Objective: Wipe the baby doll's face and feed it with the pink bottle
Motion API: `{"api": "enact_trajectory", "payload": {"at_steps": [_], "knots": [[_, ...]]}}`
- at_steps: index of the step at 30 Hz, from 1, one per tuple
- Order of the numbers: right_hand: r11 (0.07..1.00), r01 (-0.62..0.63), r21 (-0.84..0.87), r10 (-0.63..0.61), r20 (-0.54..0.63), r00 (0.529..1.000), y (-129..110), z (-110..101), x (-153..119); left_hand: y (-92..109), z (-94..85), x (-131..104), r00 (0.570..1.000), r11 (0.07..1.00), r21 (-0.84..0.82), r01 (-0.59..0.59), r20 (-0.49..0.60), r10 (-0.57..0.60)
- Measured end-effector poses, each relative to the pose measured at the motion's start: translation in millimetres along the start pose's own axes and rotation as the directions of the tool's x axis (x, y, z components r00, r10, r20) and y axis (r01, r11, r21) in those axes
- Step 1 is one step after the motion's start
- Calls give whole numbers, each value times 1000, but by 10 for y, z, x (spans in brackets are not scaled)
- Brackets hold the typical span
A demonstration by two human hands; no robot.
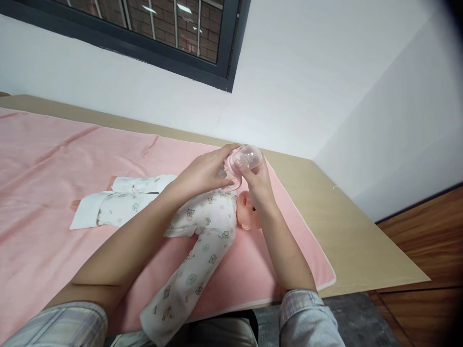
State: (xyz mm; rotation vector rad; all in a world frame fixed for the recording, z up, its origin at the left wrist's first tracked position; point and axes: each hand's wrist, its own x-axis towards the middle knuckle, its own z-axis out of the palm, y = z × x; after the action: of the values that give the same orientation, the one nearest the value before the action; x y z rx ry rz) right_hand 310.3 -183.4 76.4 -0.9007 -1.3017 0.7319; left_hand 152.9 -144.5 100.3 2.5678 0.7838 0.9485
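A clear baby bottle (250, 156) with a pink collar and a curved pink handle is held in the air between both hands, its rounded base tilted up to the right. My right hand (259, 182) wraps around the bottle body, thumb near the collar. At the other end, my left hand (208, 169) curls its fingers and thumb around the collar and top; the exact contact is partly hidden. Below them lies a baby doll (213, 212) in a white printed outfit, feet to the left. My right wrist covers part of its head.
A pink blanket (47, 202) with a white edge spreads under the doll on a light wooden table (347, 246). White wall and a dark-framed window (202, 67) stand behind. Wooden panels (430, 241) are at the right. One doll sleeve hangs towards the near table edge.
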Motion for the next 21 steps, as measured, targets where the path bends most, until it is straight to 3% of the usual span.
{"api": "enact_trajectory", "payload": {"at_steps": [4,8,13,16,20,21], "knots": [[999,5,-35,-5,-8,1000,3,-21,-4,-7,17,1,1000,1000,20,4,8,-4],[991,95,-91,-104,-99,990,9,-112,31,-70,38,21,998,993,105,61,-4,-61],[966,141,-216,-194,-250,949,127,-528,245,-291,-27,98,984,973,146,178,-51,-172],[948,29,-315,-171,-434,885,390,-901,431,-454,-131,126,956,944,173,283,-125,-264],[855,-300,-424,-45,-635,771,926,-1303,527,-638,-322,80,917,894,213,393,-167,-363],[800,-373,-470,-22,-644,765,1063,-1362,508,-683,-374,54,910,888,210,408,-172,-377]]}}
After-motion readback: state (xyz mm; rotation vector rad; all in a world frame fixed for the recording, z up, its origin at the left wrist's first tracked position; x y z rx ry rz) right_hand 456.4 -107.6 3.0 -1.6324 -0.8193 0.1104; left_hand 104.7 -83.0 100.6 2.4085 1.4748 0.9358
